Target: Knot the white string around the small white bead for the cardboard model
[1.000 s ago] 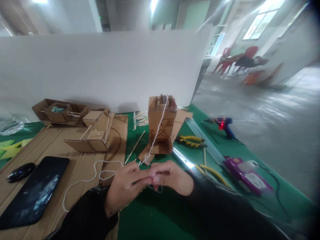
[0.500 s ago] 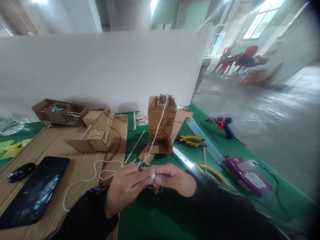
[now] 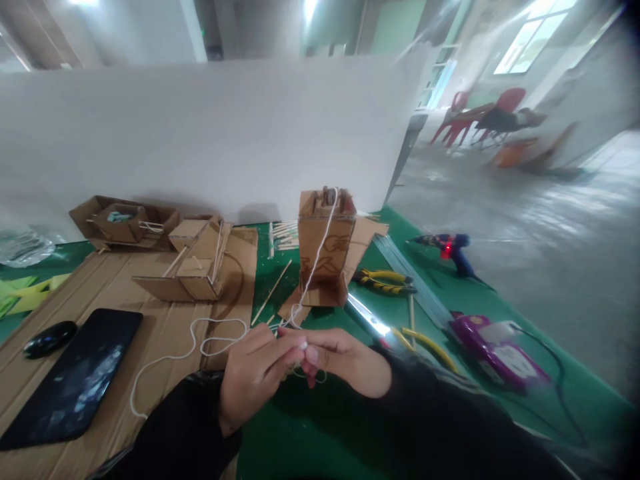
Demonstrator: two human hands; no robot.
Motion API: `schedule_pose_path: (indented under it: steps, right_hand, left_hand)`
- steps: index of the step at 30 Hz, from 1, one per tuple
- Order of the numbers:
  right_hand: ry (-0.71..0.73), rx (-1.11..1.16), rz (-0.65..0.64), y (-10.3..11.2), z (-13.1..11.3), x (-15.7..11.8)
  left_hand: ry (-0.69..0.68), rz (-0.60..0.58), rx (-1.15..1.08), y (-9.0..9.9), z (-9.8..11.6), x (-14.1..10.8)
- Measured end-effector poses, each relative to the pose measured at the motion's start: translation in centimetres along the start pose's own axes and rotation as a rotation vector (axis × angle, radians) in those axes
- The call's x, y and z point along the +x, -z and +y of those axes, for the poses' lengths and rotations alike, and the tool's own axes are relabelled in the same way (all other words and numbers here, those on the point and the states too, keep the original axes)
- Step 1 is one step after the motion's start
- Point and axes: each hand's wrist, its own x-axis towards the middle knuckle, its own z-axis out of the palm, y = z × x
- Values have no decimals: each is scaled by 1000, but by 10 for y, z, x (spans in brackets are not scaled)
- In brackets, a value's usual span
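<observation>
White string (image 3: 320, 252): draped over the top of the cardboard tower (image 3: 313, 243), down its front to a small tangle near the base, just beyond the fingers; also looped slackly across the cardboard sheet (image 3: 170, 327) toward the left sleeve (image 3: 175, 427).
Left hand (image 3: 260, 373): thumb and fingertips pressed nearly together on a small white bit, apparently string.
Right hand (image 3: 350, 363): fingertips meeting those opposite, seemingly pinching the same bit; exact grip partly hidden.
Tangle: could draw into an unwanted knot, if pulled before loosening.
Tower: upright; could tip or slide nearer under a hard tug, likely being light.
Slack loops: could snag under the left sleeve with a sudden lift.
Scissors (image 3: 367, 317): angled beside the right sleeve; could be knocked by an elbow swing.
Edges: white panel (image 3: 215, 133) behind the tower; table edge at far right, past the glue gun (image 3: 453, 250).
Open room: mostly on the green table (image 3: 280, 440) below the hands; tighter rightward, among scissors and pliers (image 3: 387, 279).
</observation>
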Motion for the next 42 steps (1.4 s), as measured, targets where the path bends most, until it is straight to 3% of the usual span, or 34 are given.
schedule_pose_path:
  steps: [6,11,21,24,29,33,37,42]
  right_hand:
    - [-34,32,204,-1,3,3]
    - [-59,97,201,0,2,3]
    - [-37,53,255,-5,-2,2]
    - [10,-73,310,-6,-2,2]
    - [295,-606,481,-9,-6,0]
    - [419,-856,541,-9,-4,-3]
    - [416,-868,532,-9,-4,-4]
    - [308,-638,437,-10,-8,-2]
  left_hand:
    - [23,-3,61,2,-2,0]
    - [24,-28,59,2,-3,-1]
    - [129,-39,-209,0,0,0]
    - [186,-40,-188,-2,2,-4]
    - [430,-24,-177,-5,6,-5]
    - [399,-86,-182,-5,9,-3]
    - [355,-104,-156,-4,10,-1]
    - [341,-120,-165,-2,10,1]
